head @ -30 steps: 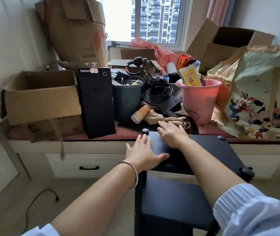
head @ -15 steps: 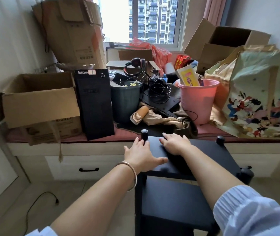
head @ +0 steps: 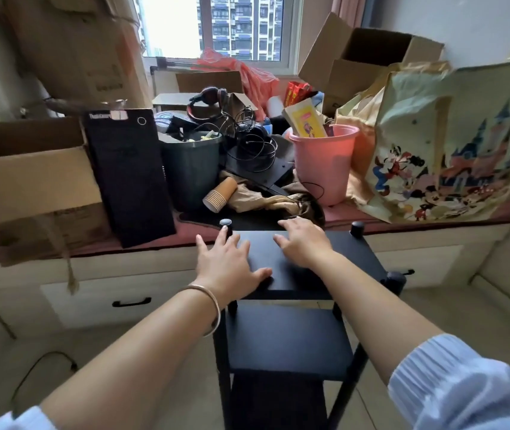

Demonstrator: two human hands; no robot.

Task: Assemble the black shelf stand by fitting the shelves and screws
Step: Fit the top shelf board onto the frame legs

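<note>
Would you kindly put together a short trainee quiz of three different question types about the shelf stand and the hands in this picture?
1. True or false: both hands lie flat on the top shelf of the black shelf stand.
2. Multiple choice: the left hand has a fingertip touching A) the pink bucket, B) the far-left post cap, C) the paper cup stack.
3. Fill in: the wrist that wears a bracelet is the ____ one.

Key: 1 true, the right hand rests there too, fingers straight. 2 B. 3 left.
</note>
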